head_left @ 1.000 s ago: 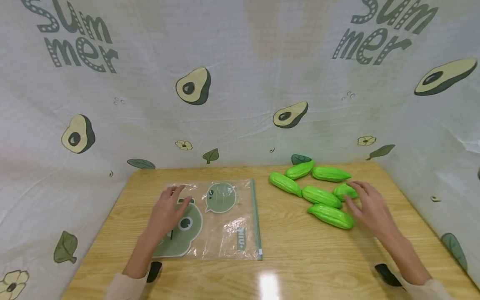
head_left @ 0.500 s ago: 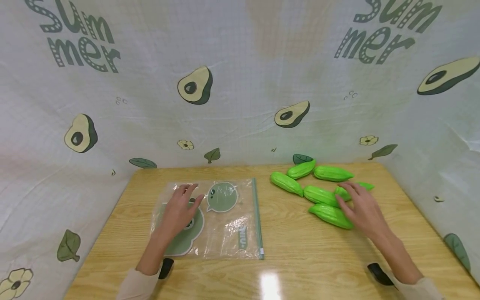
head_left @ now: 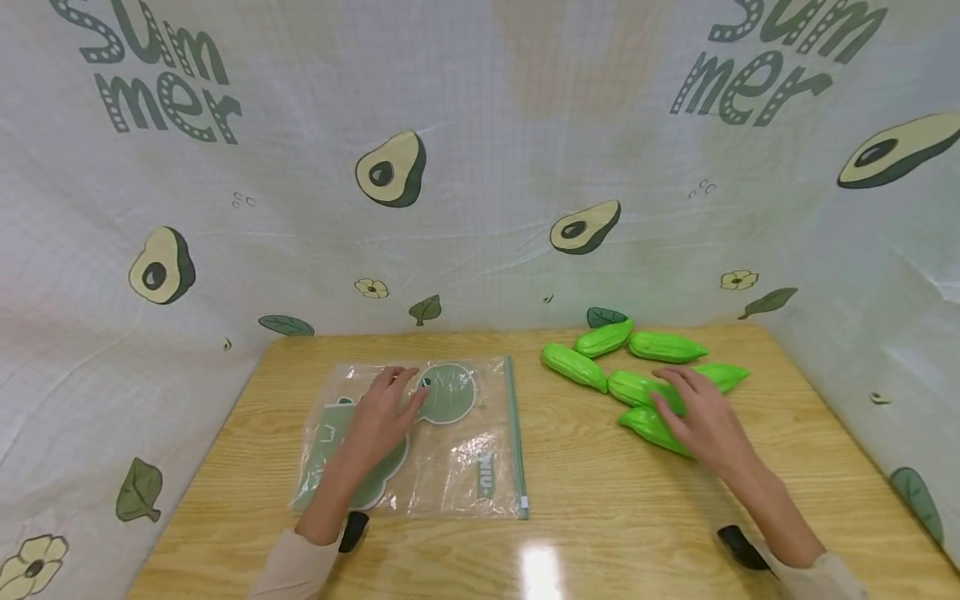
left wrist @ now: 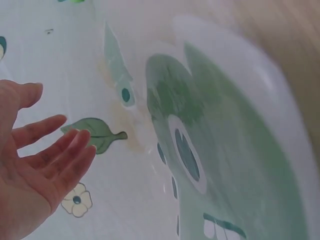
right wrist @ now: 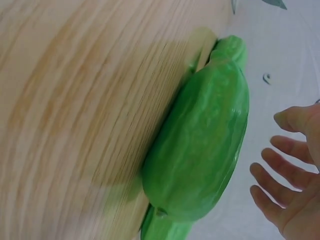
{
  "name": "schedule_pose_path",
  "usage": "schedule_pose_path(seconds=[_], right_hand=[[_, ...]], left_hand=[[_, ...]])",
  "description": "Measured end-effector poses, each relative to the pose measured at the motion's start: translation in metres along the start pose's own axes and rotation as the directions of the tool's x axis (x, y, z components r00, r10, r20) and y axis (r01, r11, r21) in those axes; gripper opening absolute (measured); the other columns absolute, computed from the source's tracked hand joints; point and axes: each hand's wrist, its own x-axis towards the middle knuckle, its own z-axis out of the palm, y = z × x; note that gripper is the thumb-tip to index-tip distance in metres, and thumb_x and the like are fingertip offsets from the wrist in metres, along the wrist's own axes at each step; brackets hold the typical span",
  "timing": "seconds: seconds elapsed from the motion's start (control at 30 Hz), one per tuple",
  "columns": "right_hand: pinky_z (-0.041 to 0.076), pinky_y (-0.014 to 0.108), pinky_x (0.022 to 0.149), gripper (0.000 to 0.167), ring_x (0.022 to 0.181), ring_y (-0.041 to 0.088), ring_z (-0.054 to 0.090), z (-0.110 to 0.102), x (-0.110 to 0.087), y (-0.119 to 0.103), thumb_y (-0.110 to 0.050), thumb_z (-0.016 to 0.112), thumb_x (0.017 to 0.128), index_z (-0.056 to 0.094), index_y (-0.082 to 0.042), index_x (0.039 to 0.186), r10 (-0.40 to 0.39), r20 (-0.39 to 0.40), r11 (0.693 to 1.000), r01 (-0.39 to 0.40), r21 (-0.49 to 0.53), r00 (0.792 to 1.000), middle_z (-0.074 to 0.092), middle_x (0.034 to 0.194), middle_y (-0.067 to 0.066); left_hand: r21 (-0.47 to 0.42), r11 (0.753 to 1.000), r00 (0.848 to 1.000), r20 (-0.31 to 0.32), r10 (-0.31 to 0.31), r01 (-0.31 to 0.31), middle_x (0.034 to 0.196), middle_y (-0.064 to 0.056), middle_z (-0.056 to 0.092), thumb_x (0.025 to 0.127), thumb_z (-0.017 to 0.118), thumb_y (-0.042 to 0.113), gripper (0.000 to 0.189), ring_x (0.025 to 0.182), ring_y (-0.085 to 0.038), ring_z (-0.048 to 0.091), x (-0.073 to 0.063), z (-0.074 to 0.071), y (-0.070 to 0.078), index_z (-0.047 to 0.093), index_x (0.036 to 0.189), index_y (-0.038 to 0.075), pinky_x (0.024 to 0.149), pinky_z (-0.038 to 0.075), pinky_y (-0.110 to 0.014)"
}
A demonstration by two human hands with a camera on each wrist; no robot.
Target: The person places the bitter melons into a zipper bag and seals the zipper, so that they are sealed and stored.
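Note:
A clear zip bag [head_left: 465,433] with green cartoon prints lies flat on the wooden table at the left. Above it hovers my left hand [head_left: 378,421], fingers loosely bent and holding nothing; the left wrist view also shows this hand [left wrist: 45,165] apart from the bag's print [left wrist: 225,150]. Several glossy green ribbed gourds [head_left: 573,365] lie grouped at the right. My right hand [head_left: 705,421] is over the near ones and hides parts of them. In the right wrist view, a gap separates the relaxed fingers of that hand [right wrist: 295,175] from a large gourd [right wrist: 200,145].
The wooden table [head_left: 577,492] ends at a pale cloth [head_left: 480,275] printed with avocados and leaves, which rises behind it and along both sides. A green zip strip with a white slider [head_left: 522,502] forms the bag's right edge.
My left hand has moved right across the bag. My right hand has shifted left over the gourds, uncovering the tip of one at the far right. The bag and gourds stay put.

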Motion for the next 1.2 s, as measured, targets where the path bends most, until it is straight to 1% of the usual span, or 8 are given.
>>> schedule_pose_path(seconds=[0.27,0.33,0.5,0.73,0.87,0.97,1.07,1.2], right_hand=[[0.051,0.059,0.084,0.041,0.106,0.042,0.062,0.009,0.004,-0.008,0.002,0.080,0.080,0.067,0.003,0.119,-0.024,0.016,0.999,0.023,0.031,1.000,0.066,0.118,0.021],[0.052,0.059,0.083,0.040,0.105,0.042,0.063,0.010,0.005,-0.011,0.002,0.080,0.080,0.068,0.004,0.118,-0.030,0.018,0.999,0.029,0.037,0.999,0.066,0.117,0.021],[0.053,0.058,0.083,0.040,0.105,0.040,0.063,0.014,0.009,-0.017,0.003,0.081,0.081,0.068,0.004,0.118,-0.016,0.031,0.998,0.014,0.064,0.999,0.066,0.116,0.020],[0.053,0.057,0.085,0.037,0.107,0.040,0.063,0.022,0.013,-0.024,0.001,0.080,0.084,0.068,0.004,0.119,0.005,0.061,0.997,-0.010,0.081,0.998,0.066,0.117,0.020],[0.054,0.057,0.084,0.036,0.108,0.040,0.062,0.027,0.016,-0.028,0.000,0.079,0.085,0.068,0.004,0.119,0.012,0.071,0.996,-0.018,0.087,0.997,0.066,0.117,0.020],[0.054,0.056,0.084,0.035,0.108,0.040,0.063,0.030,0.017,-0.031,0.000,0.079,0.086,0.068,0.004,0.118,0.007,0.076,0.995,-0.014,0.094,0.997,0.066,0.117,0.020],[0.055,0.056,0.083,0.033,0.108,0.040,0.063,0.033,0.018,-0.033,0.000,0.078,0.087,0.068,0.004,0.119,0.003,0.082,0.994,-0.012,0.108,0.997,0.066,0.117,0.020],[0.056,0.054,0.081,0.032,0.107,0.038,0.064,0.036,0.018,-0.036,-0.001,0.078,0.088,0.068,0.004,0.119,0.004,0.093,0.994,-0.014,0.113,0.996,0.067,0.117,0.020]], left_hand=[[-0.024,1.000,1.000,0.022,0.016,-0.016,0.120,-0.021,0.064,0.098,0.071,0.022,0.042,0.106,-0.038,0.065,0.004,0.005,0.011,0.064,0.130,-0.004,0.085,0.058,-0.053],[-0.026,1.000,0.999,0.033,0.010,-0.009,0.120,-0.020,0.064,0.099,0.071,0.023,0.041,0.105,-0.036,0.065,0.005,0.006,0.013,0.065,0.131,-0.003,0.085,0.058,-0.052],[-0.053,0.998,0.998,0.061,-0.020,0.023,0.121,-0.018,0.064,0.100,0.069,0.025,0.042,0.108,-0.035,0.065,0.006,0.011,0.018,0.064,0.132,-0.002,0.088,0.057,-0.050],[-0.071,0.997,0.997,0.072,-0.021,0.027,0.120,-0.019,0.065,0.100,0.069,0.026,0.042,0.108,-0.035,0.065,0.010,0.017,0.029,0.064,0.132,-0.001,0.089,0.057,-0.051],[-0.089,0.996,0.997,0.071,-0.007,0.014,0.117,-0.020,0.065,0.100,0.068,0.025,0.041,0.101,-0.034,0.066,0.012,0.020,0.034,0.064,0.132,-0.002,0.084,0.058,-0.050],[-0.096,0.995,0.997,0.078,-0.003,0.010,0.117,-0.019,0.066,0.100,0.068,0.025,0.040,0.100,-0.034,0.066,0.013,0.024,0.036,0.065,0.130,-0.001,0.083,0.059,-0.050],[-0.115,0.993,0.994,0.104,-0.019,0.031,0.123,-0.019,0.066,0.101,0.067,0.025,0.039,0.105,-0.034,0.067,0.015,0.025,0.041,0.064,0.131,0.000,0.086,0.059,-0.051],[-0.125,0.992,0.995,0.104,-0.003,0.016,0.127,-0.020,0.065,0.102,0.067,0.025,0.039,0.111,-0.036,0.066,0.017,0.029,0.047,0.065,0.130,-0.001,0.090,0.058,-0.051]])
